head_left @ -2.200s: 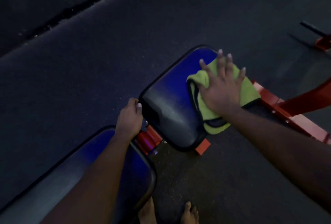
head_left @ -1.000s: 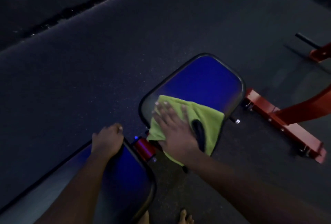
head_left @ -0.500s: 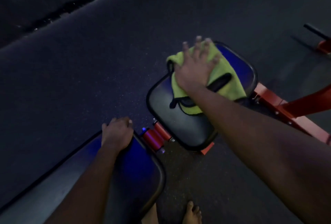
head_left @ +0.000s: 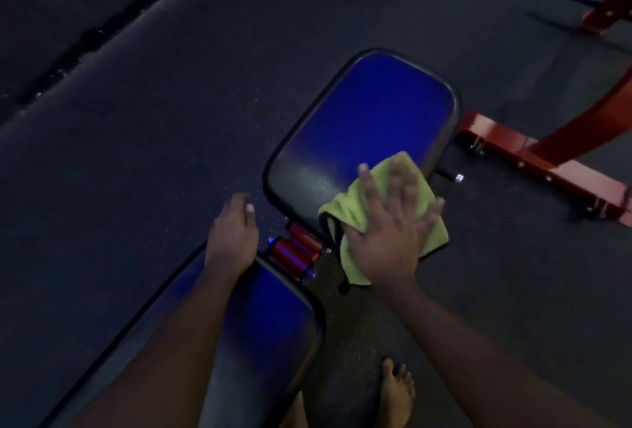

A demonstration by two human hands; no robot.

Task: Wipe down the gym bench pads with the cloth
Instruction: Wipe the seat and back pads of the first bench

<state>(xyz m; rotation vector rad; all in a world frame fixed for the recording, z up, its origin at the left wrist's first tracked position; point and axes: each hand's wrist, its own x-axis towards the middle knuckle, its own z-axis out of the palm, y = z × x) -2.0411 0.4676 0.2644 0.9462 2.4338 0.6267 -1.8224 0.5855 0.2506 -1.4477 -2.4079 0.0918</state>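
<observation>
A blue seat pad (head_left: 369, 119) with a dark rim sits mid-frame. A longer blue back pad (head_left: 270, 321) runs toward the lower left. My right hand (head_left: 390, 222) lies flat, fingers spread, pressing a yellow-green cloth (head_left: 352, 212) onto the seat pad's near right corner; part of the cloth hangs over the edge. My left hand (head_left: 232, 236) rests on the far end of the back pad, fingers curled over its edge. Red hinge tubes (head_left: 294, 253) join the two pads.
The bench's red steel frame (head_left: 533, 160) stretches across the floor at right, with another red upright (head_left: 602, 13) at the top right. Dark rubber flooring (head_left: 154, 102) surrounds the bench. My bare feet (head_left: 396, 393) stand beside the back pad at the bottom.
My right hand has dragged the cloth from the far end of the seat pad back to its near right corner. The left hand stays at the back pad's end.
</observation>
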